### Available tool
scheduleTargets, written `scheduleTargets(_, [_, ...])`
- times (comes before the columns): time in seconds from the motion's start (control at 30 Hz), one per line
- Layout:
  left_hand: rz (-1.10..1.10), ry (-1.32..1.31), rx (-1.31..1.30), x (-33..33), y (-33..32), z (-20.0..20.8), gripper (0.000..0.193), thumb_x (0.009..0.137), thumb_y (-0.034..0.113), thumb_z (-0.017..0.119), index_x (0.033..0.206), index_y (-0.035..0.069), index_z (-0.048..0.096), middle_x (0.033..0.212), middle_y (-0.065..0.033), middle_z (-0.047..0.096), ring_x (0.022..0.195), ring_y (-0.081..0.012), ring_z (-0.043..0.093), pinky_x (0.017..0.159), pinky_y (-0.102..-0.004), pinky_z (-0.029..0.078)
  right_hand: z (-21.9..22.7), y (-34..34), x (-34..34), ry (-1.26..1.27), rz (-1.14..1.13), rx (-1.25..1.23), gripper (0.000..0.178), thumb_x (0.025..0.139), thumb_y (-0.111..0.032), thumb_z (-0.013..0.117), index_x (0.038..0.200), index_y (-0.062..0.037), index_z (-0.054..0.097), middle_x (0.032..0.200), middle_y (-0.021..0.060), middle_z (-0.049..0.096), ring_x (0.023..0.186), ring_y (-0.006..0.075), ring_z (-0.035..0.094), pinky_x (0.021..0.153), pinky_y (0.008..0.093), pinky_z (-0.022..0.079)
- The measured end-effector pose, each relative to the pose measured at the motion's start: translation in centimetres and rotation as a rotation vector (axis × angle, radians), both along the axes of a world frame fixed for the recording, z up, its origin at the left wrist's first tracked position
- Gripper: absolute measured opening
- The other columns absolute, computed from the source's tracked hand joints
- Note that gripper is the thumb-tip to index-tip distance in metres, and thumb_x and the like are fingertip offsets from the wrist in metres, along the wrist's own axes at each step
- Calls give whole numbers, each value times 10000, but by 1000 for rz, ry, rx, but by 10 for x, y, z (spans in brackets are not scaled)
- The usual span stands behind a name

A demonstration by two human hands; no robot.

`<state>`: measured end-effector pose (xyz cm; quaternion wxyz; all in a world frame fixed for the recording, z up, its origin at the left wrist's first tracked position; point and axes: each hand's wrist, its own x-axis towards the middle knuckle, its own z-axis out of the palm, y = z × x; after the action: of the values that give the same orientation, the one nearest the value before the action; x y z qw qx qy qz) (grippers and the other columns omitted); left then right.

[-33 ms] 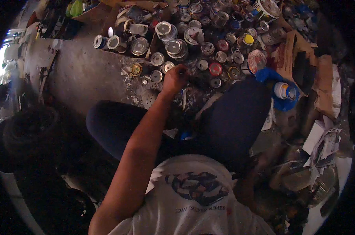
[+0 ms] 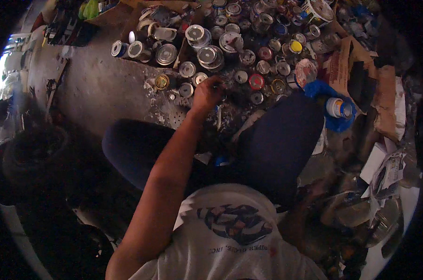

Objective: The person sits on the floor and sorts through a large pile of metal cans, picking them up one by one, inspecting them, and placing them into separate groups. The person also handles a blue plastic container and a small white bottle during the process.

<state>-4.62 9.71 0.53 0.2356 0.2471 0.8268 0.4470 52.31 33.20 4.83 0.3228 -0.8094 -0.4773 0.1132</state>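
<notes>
My left hand (image 2: 206,98) reaches out past my knees among small metal paint cans. Its fingers are curled closed; a dark thing may be at the fingertips, too dim to make out. Right by it is a silver-lidded can (image 2: 199,78), with another silver can (image 2: 186,90) to its left. A can with a yellowish top (image 2: 162,82) stands further left, and a red-rimmed can (image 2: 256,81) to the right. My right forearm (image 2: 293,226) lies in deep shadow beside my right thigh. My right hand (image 2: 314,189) is barely visible there, and its fingers cannot be made out.
Many cans crowd the far floor, some stacked, such as a wide silver one (image 2: 210,57). A blue plastic bag (image 2: 341,123) holds a white-and-blue can (image 2: 337,108) by my right knee. Torn cardboard (image 2: 349,65) and papers (image 2: 389,172) lie right, a tire (image 2: 36,147) left.
My left hand has shifted very slightly, its fingers still curled. The cans around it stand where they were.
</notes>
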Motion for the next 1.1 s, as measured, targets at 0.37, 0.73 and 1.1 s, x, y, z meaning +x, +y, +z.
scheduleTargets(0.37, [1, -46, 0, 15, -21, 1, 213, 853, 204, 769, 1030, 88, 791, 991, -155, 766, 959, -373, 744, 821, -460, 580, 143, -70, -411, 83, 1869, -85, 478, 936, -151, 751, 1370, -37, 588, 1321, 236, 635, 1190, 388, 638, 1033, 441, 522])
scheduleTargets(0.73, [1041, 205, 93, -16, -89, -53, 254, 926, 143, 680, 1167, 66, 699, 1065, -147, 741, 952, -334, 716, 856, -448, 552, -22, -121, -475, -508, 2078, -236, 114, 942, -87, 630, 1007, -32, 705, 888, 221, 685, 888, 457, 663, 773, 567, 515])
scheduleTargets(1.1, [1068, -520, 226, -185, -236, -203, 570, 895, 382, 842, 1342, 74, 668, 1280, -111, 712, 1124, -239, 679, 891, -397, 554, 13, -105, -501, -494, 1956, -328, 187, 908, -51, 604, 1028, -32, 746, 860, 259, 717, 860, 455, 704, 762, 567, 547])
